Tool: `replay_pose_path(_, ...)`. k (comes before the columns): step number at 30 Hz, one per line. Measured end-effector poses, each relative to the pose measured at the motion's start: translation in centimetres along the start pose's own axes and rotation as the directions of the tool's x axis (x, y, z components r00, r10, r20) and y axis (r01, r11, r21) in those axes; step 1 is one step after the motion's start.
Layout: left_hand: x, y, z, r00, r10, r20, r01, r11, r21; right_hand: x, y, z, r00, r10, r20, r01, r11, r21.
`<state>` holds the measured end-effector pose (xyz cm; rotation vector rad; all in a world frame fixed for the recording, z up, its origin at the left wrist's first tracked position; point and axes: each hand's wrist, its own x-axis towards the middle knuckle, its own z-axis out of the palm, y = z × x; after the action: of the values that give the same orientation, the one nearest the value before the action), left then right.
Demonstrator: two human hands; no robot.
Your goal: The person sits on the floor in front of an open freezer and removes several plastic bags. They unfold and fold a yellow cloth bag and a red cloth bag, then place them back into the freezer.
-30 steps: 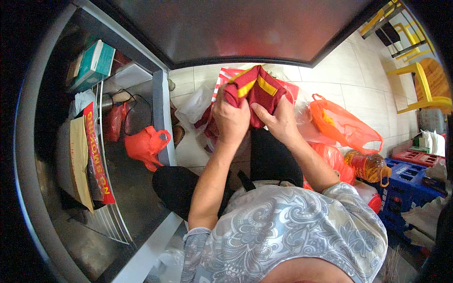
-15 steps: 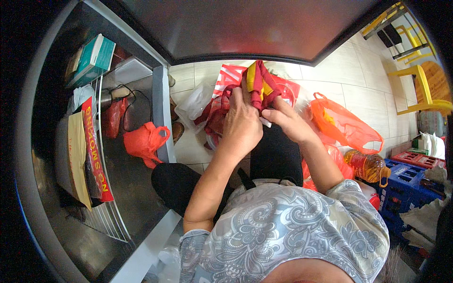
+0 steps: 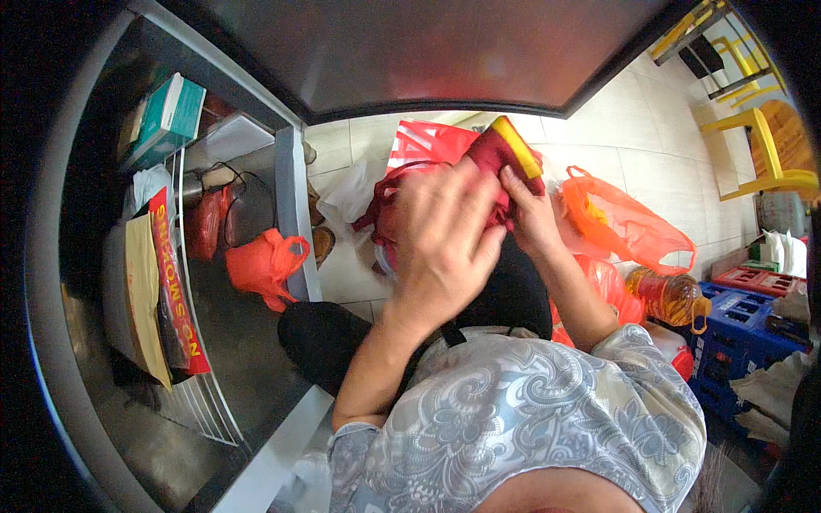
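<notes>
My right hand [image 3: 535,215] pinches a folded dark red cloth [image 3: 489,157] with a yellow band along its upper edge, thumb on top. Beside it, my left hand [image 3: 449,244] is blurred by motion, its fingers stretched out and a little apart. It passes over the lower left part of the cloth; whether it touches is hard to tell. Under and left of the hands lies more dark red fabric [image 3: 382,201], partly hidden by the left hand. Behind the cloth is a red and white striped bag [image 3: 419,141] on the floor.
An open metal cabinet [image 3: 291,214] on the left holds a red plastic bag [image 3: 261,261] and a teal box [image 3: 171,120]. Its dark door [image 3: 410,51] spans the top. At right are an orange bag [image 3: 629,218], an oil bottle [image 3: 663,295], and a blue crate [image 3: 735,321].
My left hand has let go of the cloth and spread its fingers. The cloth has gone from bunched up to folded flatter, tilting right in my right hand.
</notes>
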<state>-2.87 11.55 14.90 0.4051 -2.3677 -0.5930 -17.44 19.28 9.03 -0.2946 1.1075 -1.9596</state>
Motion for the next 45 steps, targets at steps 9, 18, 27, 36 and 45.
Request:
replay_pose_path(9,1.5,-6.0,1.3,0.828,-0.255,0.499,0.513,0.704,-0.492,-1.6,-1.4,0.4,0.976,0.055,0.209,0.061,0.856,-0.513)
replay_pose_path(18,2.3,-3.4,1.2,0.733,-0.098,0.673,0.103,0.994,0.033,-0.6,-8.7,0.6,0.691,0.135,0.71,0.719,-0.229,-0.656)
replay_pose_path(27,0.4,-3.6,-0.1,0.827,-0.009,0.563,0.161,0.962,-0.221,0.3,-5.0,-3.7,0.752,0.481,0.451,0.415,0.186,-0.891)
replay_pose_path(36,-2.2,-9.3,-1.8,0.452,-0.312,0.836,0.695,0.711,-0.111,1.3,-8.0,-7.2,0.935,0.149,0.322,0.346,-0.173,-0.922)
replay_pose_path(45,-2.7,0.6,0.5,0.648,-0.15,0.747,0.737,0.37,-0.566,3.5,-5.0,-5.2,0.905,-0.21,0.37,0.318,-0.243,-0.916)
